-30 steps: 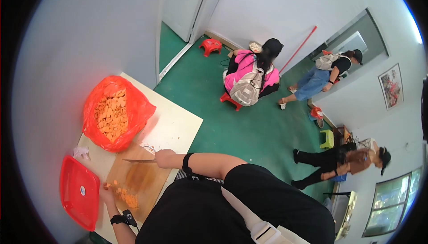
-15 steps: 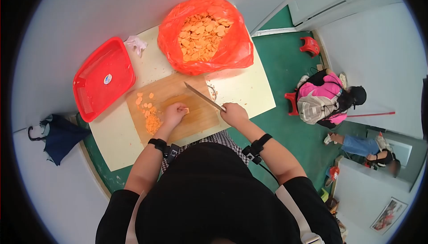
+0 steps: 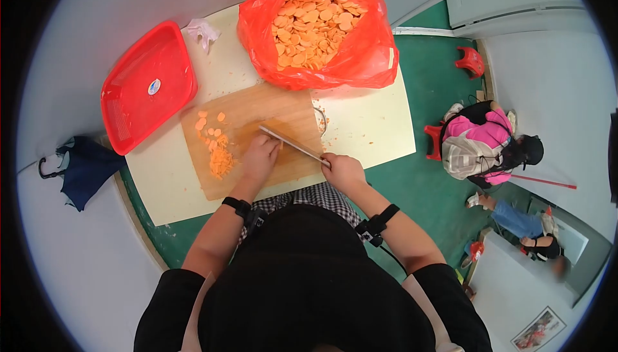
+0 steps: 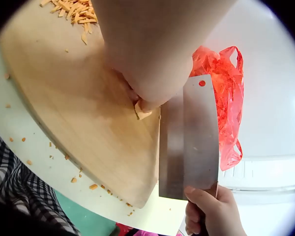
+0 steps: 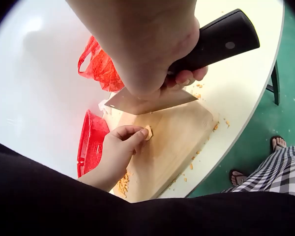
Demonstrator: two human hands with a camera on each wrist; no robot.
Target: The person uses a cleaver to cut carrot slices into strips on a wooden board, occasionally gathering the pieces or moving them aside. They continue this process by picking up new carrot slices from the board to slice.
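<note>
Head view: my left hand (image 3: pixel 259 157) sits on the board (image 3: pixel 283 114), fingers curled down on a small carrot piece, hidden here. My right hand (image 3: pixel 341 169) grips the knife (image 3: pixel 291 144), blade slanting across the board just beside the left fingers. Shreds (image 3: pixel 221 159) piled left of my hand. Bag (image 3: pixel 370 43) of carrot slices (image 3: pixel 312 20) behind the board, red tray (image 3: pixel 145 91) at the left, all on the table (image 3: pixel 367 127).

Left wrist view: fingertips pinch the carrot piece (image 4: pixel 141 111) against the board (image 4: pixel 88 123); knife (image 4: pixel 189 142) flat side right beside it, touching or nearly, cannot tell. Right hand (image 4: pixel 211 211) wrapped on the handle.

Right wrist view: right hand (image 5: pixel 152 54) closed round the black handle (image 5: pixel 219 42); left hand (image 5: pixel 120 142) holds the piece (image 5: pixel 148 132) under the blade.
</note>
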